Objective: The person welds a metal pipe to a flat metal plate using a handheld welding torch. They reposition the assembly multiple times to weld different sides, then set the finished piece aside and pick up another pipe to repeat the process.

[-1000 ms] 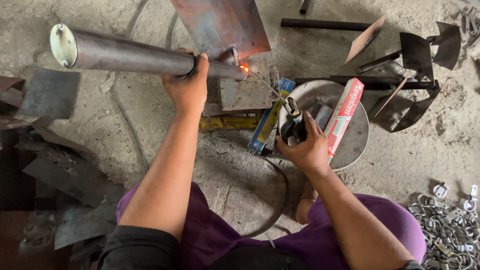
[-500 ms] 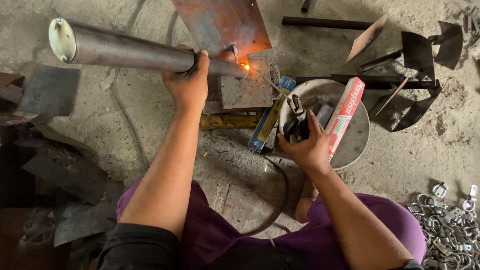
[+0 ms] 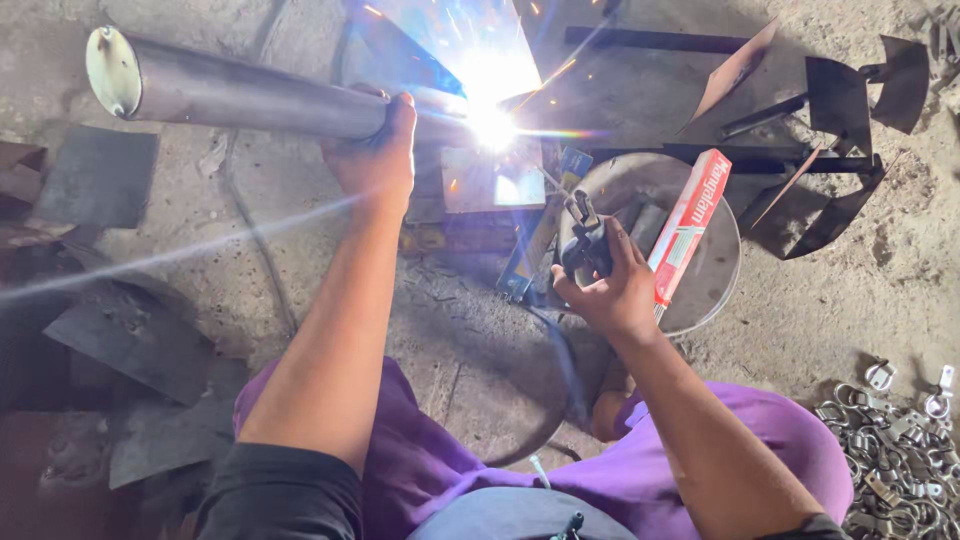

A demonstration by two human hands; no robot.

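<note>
My left hand (image 3: 378,152) grips a long grey metal pipe (image 3: 235,92) that lies across the concrete floor, its capped end at the upper left. The pipe's other end meets a flat rusty steel plate (image 3: 470,45), where a bright white-blue arc (image 3: 492,122) flares and throws sparks. My right hand (image 3: 610,285) holds a black welding electrode holder (image 3: 583,240), its thin rod reaching up toward the arc.
A round metal dish (image 3: 712,270) beside my right hand holds a red-and-white electrode box (image 3: 688,222) and a blue one (image 3: 545,225). Dark steel offcuts (image 3: 835,110) lie at the upper right, flat plates (image 3: 135,335) at left, a heap of small metal clips (image 3: 895,450) at lower right.
The arc has struck: a glowing spot at the joint half a second ago is now a bright flare with sparks. Both hands keep their places.
</note>
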